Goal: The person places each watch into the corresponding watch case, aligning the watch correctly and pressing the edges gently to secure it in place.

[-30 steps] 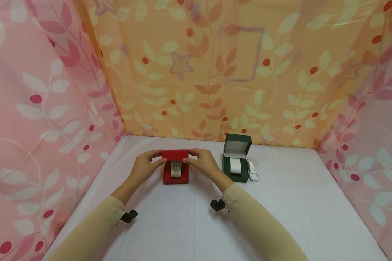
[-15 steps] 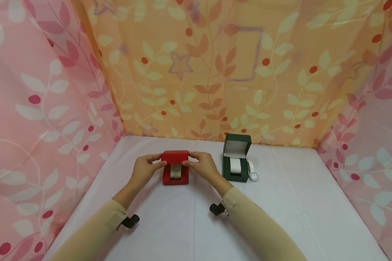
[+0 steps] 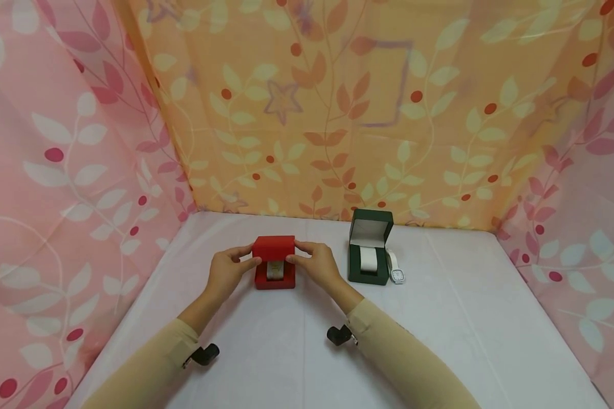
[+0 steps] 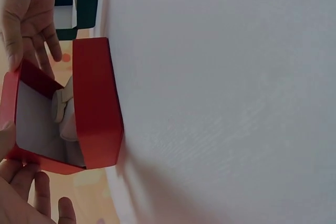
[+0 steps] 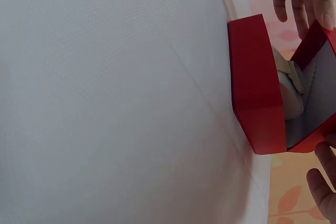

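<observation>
A red watch box stands on the white-covered table with its lid partly lowered. Inside, a watch is wrapped round a pale cushion; in the head view the lid hides the upper part of both. My left hand pinches the lid's left side between thumb and fingers. On the lid's right side my right hand does the same. To the right, a green watch box stands with its lid raised and a white cushion inside. Beside it lies a white watch.
The boxes stand on a white tablecloth. A yellow floral curtain rises behind the table. Pink floral curtains close off the left and right sides. Small black cameras hang from both sleeves.
The red box's lid has tipped forward and down under both hands, covering more of the watch inside. The green box and the white watch have stayed where they were.
</observation>
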A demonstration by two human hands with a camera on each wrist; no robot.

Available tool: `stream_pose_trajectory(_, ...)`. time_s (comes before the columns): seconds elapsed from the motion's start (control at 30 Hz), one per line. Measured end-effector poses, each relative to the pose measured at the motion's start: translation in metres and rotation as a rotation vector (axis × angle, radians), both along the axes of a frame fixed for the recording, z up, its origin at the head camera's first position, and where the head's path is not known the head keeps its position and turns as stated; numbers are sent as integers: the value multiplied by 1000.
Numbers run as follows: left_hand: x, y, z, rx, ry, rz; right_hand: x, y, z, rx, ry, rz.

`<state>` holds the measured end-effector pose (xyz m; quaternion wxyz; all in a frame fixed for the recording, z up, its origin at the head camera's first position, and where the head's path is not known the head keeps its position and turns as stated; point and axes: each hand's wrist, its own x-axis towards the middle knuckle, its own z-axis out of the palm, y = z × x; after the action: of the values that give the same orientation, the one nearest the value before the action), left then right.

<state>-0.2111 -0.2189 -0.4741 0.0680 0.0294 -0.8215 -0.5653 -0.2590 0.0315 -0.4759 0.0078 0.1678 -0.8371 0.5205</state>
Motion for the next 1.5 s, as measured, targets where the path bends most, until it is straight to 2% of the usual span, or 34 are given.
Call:
stream_pose_trajectory(0.53, 8, 5, -14, 88, 42, 48, 6, 0, -11, -76, -17, -16)
stream_pose_trajectory(0.87, 11, 9, -19, 103, 67, 61, 12, 0, -15, -146, -92, -15)
stream_pose_trajectory(1.5, 10, 9, -25, 103, 63, 60, 13, -1, -22, -161, -63, -20)
